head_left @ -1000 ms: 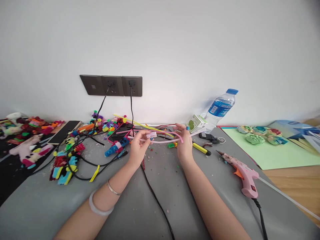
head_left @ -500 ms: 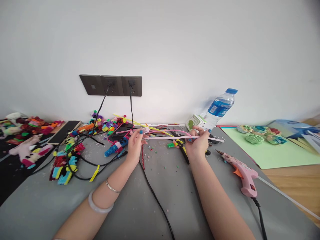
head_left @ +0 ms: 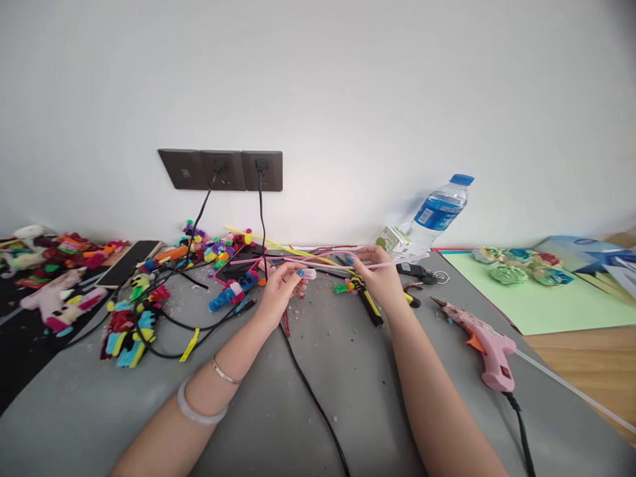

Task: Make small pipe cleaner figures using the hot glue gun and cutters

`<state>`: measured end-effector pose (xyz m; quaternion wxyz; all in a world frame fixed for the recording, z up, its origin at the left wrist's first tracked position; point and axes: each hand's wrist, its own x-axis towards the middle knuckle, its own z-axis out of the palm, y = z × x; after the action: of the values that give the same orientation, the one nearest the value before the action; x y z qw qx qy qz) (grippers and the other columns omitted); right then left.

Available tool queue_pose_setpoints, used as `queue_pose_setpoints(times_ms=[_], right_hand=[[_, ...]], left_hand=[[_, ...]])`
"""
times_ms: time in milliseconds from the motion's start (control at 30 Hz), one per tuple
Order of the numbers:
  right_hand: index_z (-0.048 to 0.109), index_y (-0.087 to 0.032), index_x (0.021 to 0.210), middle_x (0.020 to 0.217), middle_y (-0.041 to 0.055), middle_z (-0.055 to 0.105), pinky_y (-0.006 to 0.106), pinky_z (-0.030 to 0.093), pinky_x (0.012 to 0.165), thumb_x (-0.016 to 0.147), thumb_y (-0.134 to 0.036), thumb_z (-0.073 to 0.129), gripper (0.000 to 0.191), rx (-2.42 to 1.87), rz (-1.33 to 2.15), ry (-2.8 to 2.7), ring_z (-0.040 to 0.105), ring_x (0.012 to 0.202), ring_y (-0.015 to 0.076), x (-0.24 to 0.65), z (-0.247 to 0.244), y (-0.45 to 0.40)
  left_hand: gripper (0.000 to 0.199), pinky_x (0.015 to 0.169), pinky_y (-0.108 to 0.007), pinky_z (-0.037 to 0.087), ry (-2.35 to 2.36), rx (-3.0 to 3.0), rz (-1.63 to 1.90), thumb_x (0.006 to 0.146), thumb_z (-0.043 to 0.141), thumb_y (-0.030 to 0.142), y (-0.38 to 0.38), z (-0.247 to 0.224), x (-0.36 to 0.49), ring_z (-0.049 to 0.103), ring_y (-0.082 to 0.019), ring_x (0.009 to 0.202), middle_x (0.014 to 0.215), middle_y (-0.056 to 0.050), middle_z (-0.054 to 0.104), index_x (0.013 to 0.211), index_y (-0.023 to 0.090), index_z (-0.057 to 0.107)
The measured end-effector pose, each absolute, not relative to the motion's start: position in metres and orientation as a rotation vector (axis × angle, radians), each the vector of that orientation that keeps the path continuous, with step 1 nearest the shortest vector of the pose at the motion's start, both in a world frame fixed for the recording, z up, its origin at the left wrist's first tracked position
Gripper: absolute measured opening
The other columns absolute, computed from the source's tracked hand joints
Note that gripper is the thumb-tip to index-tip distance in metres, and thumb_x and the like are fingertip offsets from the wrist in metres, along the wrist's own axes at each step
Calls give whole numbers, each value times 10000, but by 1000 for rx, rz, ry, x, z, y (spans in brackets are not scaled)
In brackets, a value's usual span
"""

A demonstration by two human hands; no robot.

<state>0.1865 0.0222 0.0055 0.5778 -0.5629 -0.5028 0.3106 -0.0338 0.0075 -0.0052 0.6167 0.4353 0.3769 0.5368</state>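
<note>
My left hand [head_left: 282, 291] pinches a short pale pink fuzzy piece [head_left: 309, 273] between thumb and fingers, over the middle of the grey table. Farther right, my right hand [head_left: 381, 277] is closed on pink pipe cleaners [head_left: 325, 265], long thin stems that stretch leftward past the left hand. One of them bends in an arc near the right thumb. Below the right hand lie pliers [head_left: 369, 306] with yellow and black handles, partly covered by the wrist. A small green and orange pipe-cleaner piece [head_left: 342, 288] rests beside them.
A pink glue gun [head_left: 491, 358] lies to the right, near a key set [head_left: 437, 277]. Behind stands a tilted water bottle [head_left: 433, 215]. Colourful pipe-cleaner figures [head_left: 132, 324], a phone [head_left: 132, 262] and black cables [head_left: 308, 384] spread leftward. Paper flowers [head_left: 511, 273] lie on green card [head_left: 571, 311].
My left hand has moved slightly right and lower with the short pink piece, which now shows more plainly. My right hand has shifted left along the pink stems.
</note>
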Motion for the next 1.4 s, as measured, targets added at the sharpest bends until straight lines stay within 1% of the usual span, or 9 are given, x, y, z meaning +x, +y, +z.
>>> queue_pose_setpoints(times_ms=[100, 200, 367, 533, 700, 867, 1000, 1200, 1400], right_hand=[[576, -221, 723, 657, 23, 667, 274, 444, 445, 673, -574, 780, 411, -1471, 816, -1328, 620, 522, 181, 196, 5, 19], [565, -229, 776, 527, -18, 615, 284, 456, 441, 631, -581, 807, 451, -1430, 1033, -1313, 606, 482, 191, 195, 4, 18], [518, -254, 937, 834, 31, 737, 253, 440, 449, 679, -509, 797, 458, -1273, 1085, -1177, 629, 631, 186, 184, 7, 15], [626, -242, 843, 923, 16, 723, 339, 493, 710, 689, -323, 786, 236, -1329, 887, -1682, 605, 802, 212, 198, 8, 11], [742, -279, 783, 927, 53, 715, 467, 417, 898, 706, -238, 737, 88, -1403, 597, -2042, 570, 979, 304, 204, 1, 14], [713, -272, 820, 814, 18, 694, 411, 425, 845, 724, -208, 673, 123, -1374, 559, -1940, 581, 858, 255, 198, 0, 18], [726, -237, 840, 801, 18, 683, 321, 415, 712, 766, -280, 656, 110, -1330, 537, -1618, 555, 733, 197, 199, 9, 19], [731, -190, 864, 584, -35, 534, 237, 316, 525, 776, -394, 670, 231, -1207, 1052, -1389, 429, 552, 123, 188, 21, 12], [612, -215, 849, 805, -41, 552, 202, 381, 590, 679, -249, 765, 232, -988, 1211, -1366, 406, 607, 82, 167, 26, 4]], left_hand=[[354, 584, -223, 498, 893, 1049, 1177, 690, 818, 418, 8, -7, -34, 605, -129, 682, 719, 0, 625, 907, 183, 666], [376, 598, -224, 501, 892, 1103, 1146, 651, 842, 354, 9, -7, -34, 603, -122, 693, 770, 0, 634, 920, 182, 644], [355, 601, -215, 492, 905, 1124, 1098, 645, 822, 289, 9, -8, -34, 611, -117, 697, 815, -5, 654, 905, 184, 606], [371, 612, -218, 500, 917, 1091, 1099, 627, 816, 264, 9, -9, -33, 613, -117, 721, 864, -8, 662, 872, 190, 549], [399, 604, -218, 499, 917, 1086, 1107, 609, 843, 280, 9, -10, -32, 599, -112, 705, 821, 4, 633, 831, 184, 526], [407, 604, -221, 483, 916, 1085, 1093, 638, 847, 390, 9, -10, -33, 616, -123, 720, 826, -14, 645, 822, 176, 554], [385, 619, -226, 484, 872, 1116, 1120, 623, 857, 332, 9, -10, -33, 574, -109, 700, 831, -10, 641, 844, 173, 585], [352, 638, -234, 483, 861, 1194, 1095, 661, 819, 281, 9, -12, -33, 603, -155, 808, 933, -61, 680, 956, 169, 664], [298, 638, -245, 481, 893, 1281, 1066, 691, 801, 297, 9, -14, -34, 605, -145, 748, 920, -54, 701, 943, 178, 696]])
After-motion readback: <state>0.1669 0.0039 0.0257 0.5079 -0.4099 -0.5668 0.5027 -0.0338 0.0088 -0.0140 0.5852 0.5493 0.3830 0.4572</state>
